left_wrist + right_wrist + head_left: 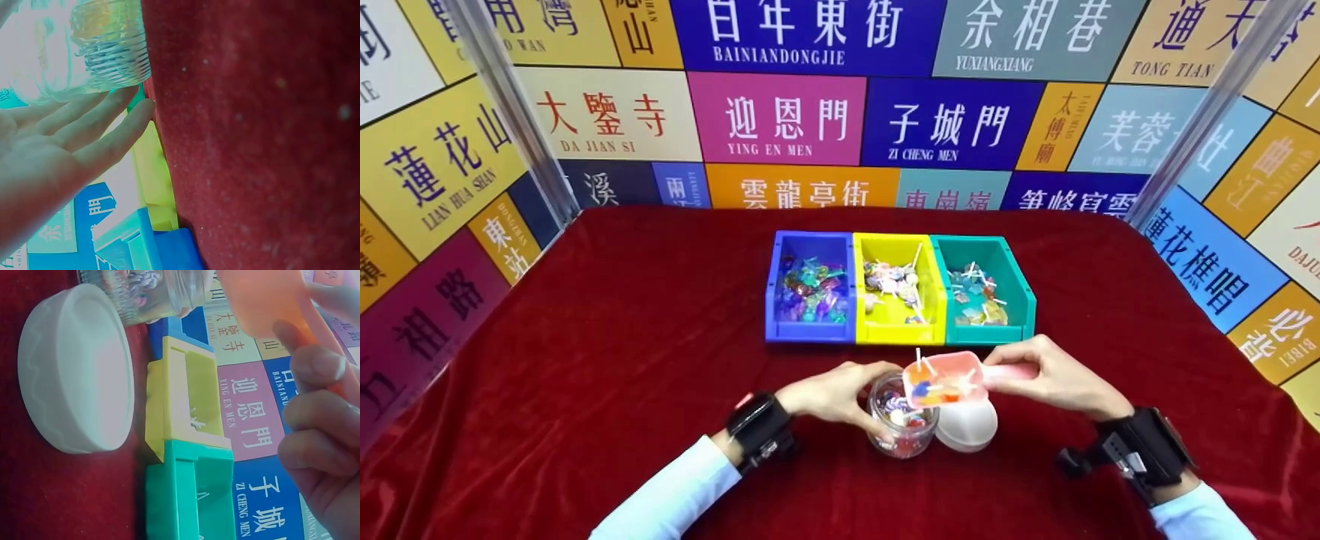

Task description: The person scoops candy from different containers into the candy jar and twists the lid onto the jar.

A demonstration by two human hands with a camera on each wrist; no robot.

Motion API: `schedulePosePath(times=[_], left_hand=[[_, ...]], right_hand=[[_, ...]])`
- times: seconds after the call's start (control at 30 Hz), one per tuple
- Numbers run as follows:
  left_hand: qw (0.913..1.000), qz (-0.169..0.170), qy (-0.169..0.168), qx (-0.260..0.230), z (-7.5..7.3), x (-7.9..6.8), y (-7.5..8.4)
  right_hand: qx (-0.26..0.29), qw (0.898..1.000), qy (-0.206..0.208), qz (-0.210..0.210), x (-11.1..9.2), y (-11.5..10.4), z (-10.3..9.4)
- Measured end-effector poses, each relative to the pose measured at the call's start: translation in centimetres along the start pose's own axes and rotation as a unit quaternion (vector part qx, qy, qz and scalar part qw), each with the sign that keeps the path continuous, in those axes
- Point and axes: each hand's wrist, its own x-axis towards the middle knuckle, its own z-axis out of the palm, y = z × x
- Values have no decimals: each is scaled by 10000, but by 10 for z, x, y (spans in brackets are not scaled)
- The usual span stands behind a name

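My left hand [834,396] grips a clear glass jar [901,442] by its side, thumb toward the front and fingers round the back. Ribbed glass and fingers along it show in the left wrist view. Wrapped lollipops [896,409] lie inside the jar. With my right hand [1054,379] I hold a pink scoop [971,364] by its handle, its bowl over the right part of the jar's mouth. Colourful candies [934,390] and white sticks are in the scoop. A white round lid [73,371] lies right beside the jar.
Behind the jar stand three joined bins: a blue bin [810,332], a yellow bin [900,334] and a green bin [1020,330], each with candies in it. A dark red cloth [622,315] covers the table. Printed panels [787,120] rise behind it.
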Motion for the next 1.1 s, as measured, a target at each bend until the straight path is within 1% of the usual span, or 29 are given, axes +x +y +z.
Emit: schedulePosePath(times=[0.1, 0.17, 0.27, 0.33, 0.4, 0.6, 0.73, 0.87, 0.93, 1.1], left_hand=[[10000, -18, -17, 24, 0, 0, 0], [10000, -8, -16, 24, 0, 0, 0], [10000, 19, -3, 4, 0, -1, 0], [10000, 51, 6, -9, 0, -1, 0], [10000, 60, 8, -11, -1, -1, 0], [10000, 82, 13, -53, 0, -1, 0], [9999, 39, 0, -132, 0, -1, 0], [10000, -32, -1, -54, 0, -1, 1], [10000, -38, 11, 8, 0, -1, 0], [10000, -2, -16, -50, 0, 0, -1]], right_hand=[[-340, 9994, 39, -91, 1, -3, -2], [-619, 9975, 122, -332, 3, -15, -3], [-1029, 9922, 200, -679, 5, -21, -6], [-1254, 9890, 231, -756, 6, -25, -7], [-1405, 9869, 199, -772, 7, -20, -8], [-1748, 9803, 142, -913, 10, -29, -8], [-2240, 9685, 188, -1071, 12, -37, -8], [-2647, 9582, 190, -1073, 13, -44, -9], [-2746, 9558, 168, -1042, 14, -47, -9], [-2859, 9530, 162, -988, 13, -51, -10]])
